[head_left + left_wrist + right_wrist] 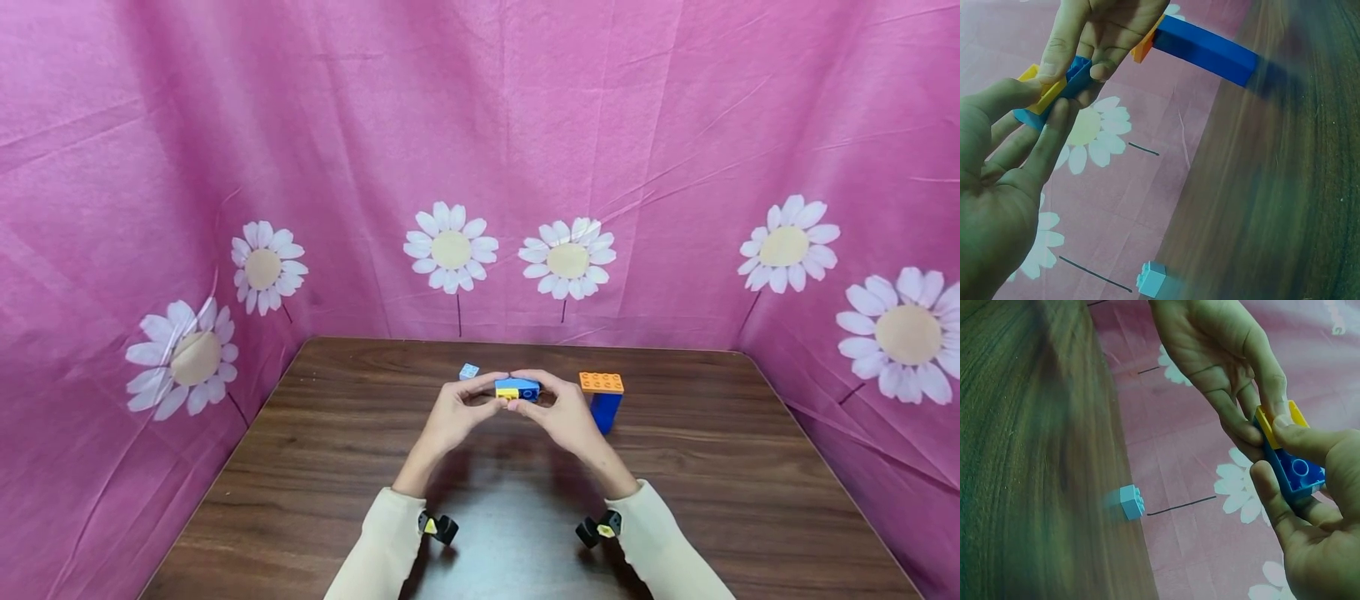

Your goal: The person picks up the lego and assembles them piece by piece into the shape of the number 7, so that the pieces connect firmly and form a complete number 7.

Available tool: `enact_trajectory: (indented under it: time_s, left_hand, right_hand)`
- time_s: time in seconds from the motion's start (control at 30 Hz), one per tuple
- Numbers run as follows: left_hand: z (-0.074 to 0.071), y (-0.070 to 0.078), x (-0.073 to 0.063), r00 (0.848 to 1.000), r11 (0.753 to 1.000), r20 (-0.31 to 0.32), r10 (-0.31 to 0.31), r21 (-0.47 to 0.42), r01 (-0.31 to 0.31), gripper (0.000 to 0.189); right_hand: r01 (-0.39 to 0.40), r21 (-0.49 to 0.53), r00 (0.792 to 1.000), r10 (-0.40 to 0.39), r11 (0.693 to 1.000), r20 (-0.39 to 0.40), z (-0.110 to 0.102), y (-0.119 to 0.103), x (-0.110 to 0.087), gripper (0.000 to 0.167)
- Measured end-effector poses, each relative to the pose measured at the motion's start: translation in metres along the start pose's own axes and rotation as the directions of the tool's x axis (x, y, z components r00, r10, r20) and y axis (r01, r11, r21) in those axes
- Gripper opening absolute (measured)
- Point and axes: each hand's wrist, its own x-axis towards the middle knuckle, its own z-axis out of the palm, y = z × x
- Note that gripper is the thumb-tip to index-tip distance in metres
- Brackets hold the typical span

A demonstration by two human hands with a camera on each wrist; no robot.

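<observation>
Over the table, both hands hold one small brick assembly between them. It joins a blue brick [529, 388], its hollow underside turned up in the right wrist view, and a smaller yellow brick [507, 393] fitted at one end. My left hand [456, 414] grips the left, yellow end between thumb and fingers. From the other side, my right hand [564, 414] pinches the assembly's blue end, its thumb reaching to the yellow brick [1267, 429]. The two thumb tips meet there. Fingers hide part of both bricks.
Beyond the left hand lies a small light blue brick [468, 372]. Right of the right hand stands a tall dark blue piece [606, 414] topped by an orange brick [601, 382]. Pink cloth [502, 150] with daisies surrounds the wooden table [712, 467].
</observation>
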Motion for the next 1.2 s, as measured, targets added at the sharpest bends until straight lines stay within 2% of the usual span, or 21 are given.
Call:
enact_trajectory:
  time_s: [0.2,0.37,0.53,0.8,0.93,1.1,1.2]
  left_hand:
    - [0.0,0.0,-0.001,1.0,1.0,0.011,0.013,-0.01,-0.012,0.038]
    - [0.002,0.003,-0.002,1.0,0.999,-0.007,0.028,-0.018,-0.028,0.037]
    - [0.004,0.003,0.001,0.999,0.999,-0.038,0.035,-0.023,-0.036,0.037]
    - [0.008,0.001,0.004,0.998,0.999,-0.047,0.033,-0.038,-0.035,0.038]
    - [0.009,0.002,0.006,0.999,0.999,-0.034,0.028,-0.03,-0.029,0.039]
    - [0.01,0.008,0.006,1.0,1.0,0.026,0.009,0.0,-0.009,0.04]
    - [0.01,0.011,0.006,1.0,1.0,0.025,-0.017,0.026,0.016,0.035]
  right_hand:
    - [0.033,-0.009,0.999,-0.034,0.999,-0.042,0.002,-0.003,-0.002,0.04]
    - [0.052,-0.014,0.996,-0.053,0.999,-0.067,0.004,-0.005,-0.002,0.04]
    - [0.04,-0.003,0.996,-0.04,0.999,-0.082,0.003,-0.006,0.001,0.041]
    - [0.027,0.006,0.995,-0.026,1.0,-0.093,0.003,-0.001,0.001,0.041]
    - [0.015,0.0,0.995,-0.015,1.0,-0.094,0.002,0.001,0.001,0.042]
    - [0.011,-0.023,0.997,-0.013,1.0,-0.076,-0.001,0.005,0.001,0.042]
    - [0.03,-0.046,0.997,-0.033,0.998,-0.074,-0.002,0.006,0.002,0.042]
